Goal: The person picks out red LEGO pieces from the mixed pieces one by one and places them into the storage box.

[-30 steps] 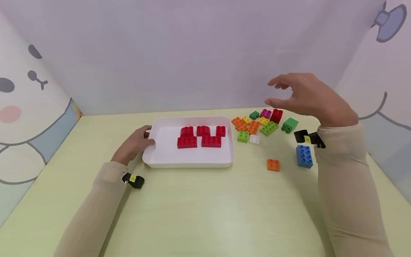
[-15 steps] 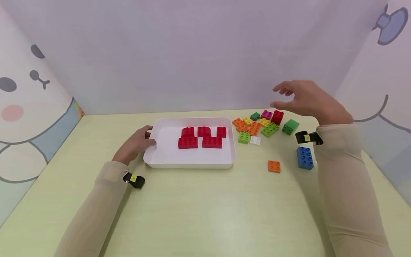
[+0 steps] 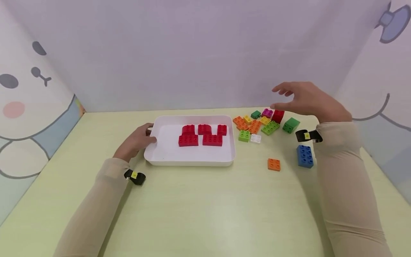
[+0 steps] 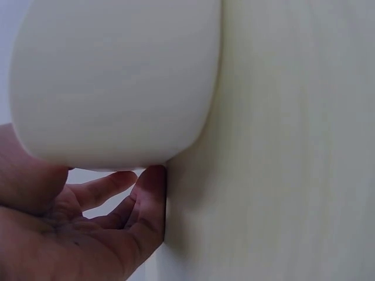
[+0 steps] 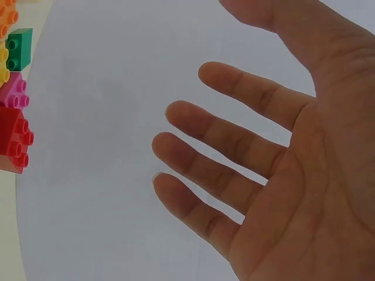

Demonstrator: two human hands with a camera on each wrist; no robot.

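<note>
A shallow white tray (image 3: 167,159) lies on the table with several red toy building bricks (image 3: 188,140) in two rows inside. My left hand (image 3: 136,142) grips its left side, thumb over the rim and fingers against the outer wall. In the left wrist view the fingers (image 4: 146,211) bend beneath the tray's curved corner, right at the tabletop. My right hand (image 3: 309,98) hovers above the back right of the table, holding nothing. Its fingers (image 5: 234,143) are spread and relaxed in the right wrist view. Nearest below it are a dark red brick (image 3: 278,116) and a magenta brick (image 3: 267,113).
Right of the tray lies a loose group of bricks, among them a lime brick (image 3: 270,127), a white brick (image 3: 255,138) and a green brick (image 3: 291,125). An orange brick (image 3: 274,164) and a blue brick (image 3: 305,156) lie nearer the front. A pale curtain (image 3: 192,53) hangs behind.
My right hand has dropped slightly and shifted a little to the right, then stays nearly still. The left hand, tray and bricks keep their places.
</note>
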